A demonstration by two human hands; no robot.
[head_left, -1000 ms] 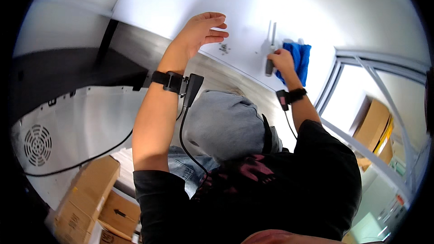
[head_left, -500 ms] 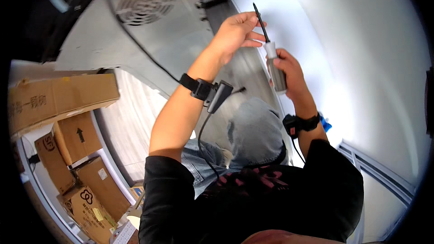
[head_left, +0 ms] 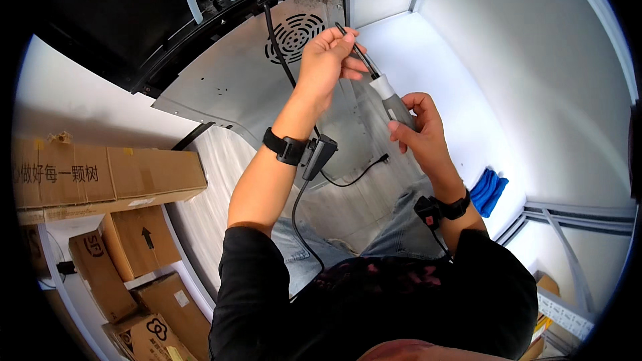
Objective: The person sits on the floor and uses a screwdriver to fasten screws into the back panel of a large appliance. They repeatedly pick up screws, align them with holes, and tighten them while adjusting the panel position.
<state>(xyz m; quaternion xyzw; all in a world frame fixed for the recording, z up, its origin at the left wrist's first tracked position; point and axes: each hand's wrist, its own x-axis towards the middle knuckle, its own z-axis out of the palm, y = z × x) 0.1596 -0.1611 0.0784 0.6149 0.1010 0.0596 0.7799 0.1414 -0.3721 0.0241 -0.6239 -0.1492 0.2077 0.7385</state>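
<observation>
A screwdriver (head_left: 394, 108) with a grey handle, a pale collar and a dark shaft slants up and to the left between my hands. My right hand (head_left: 428, 135) is closed round its handle. Near the tip, the thumb and forefinger of my left hand (head_left: 324, 67) pinch the shaft, the other fingers being loosely spread. Whether a small part also sits between those fingertips is hidden. Behind my left hand stands a metal panel (head_left: 247, 80) with a round slotted vent (head_left: 294, 37).
Cardboard boxes (head_left: 144, 177) are stacked at the left. A black cable (head_left: 271, 33) hangs down the panel, and a plug (head_left: 382, 158) lies by its lower edge. At the right, a blue cloth (head_left: 488, 192) rests on a white surface (head_left: 461, 103) beside a white wall.
My view has shifted, so more of the panel and the blue cloth show. The screwdriver has tilted further left, and my left fingers now pinch its shaft near the tip.
</observation>
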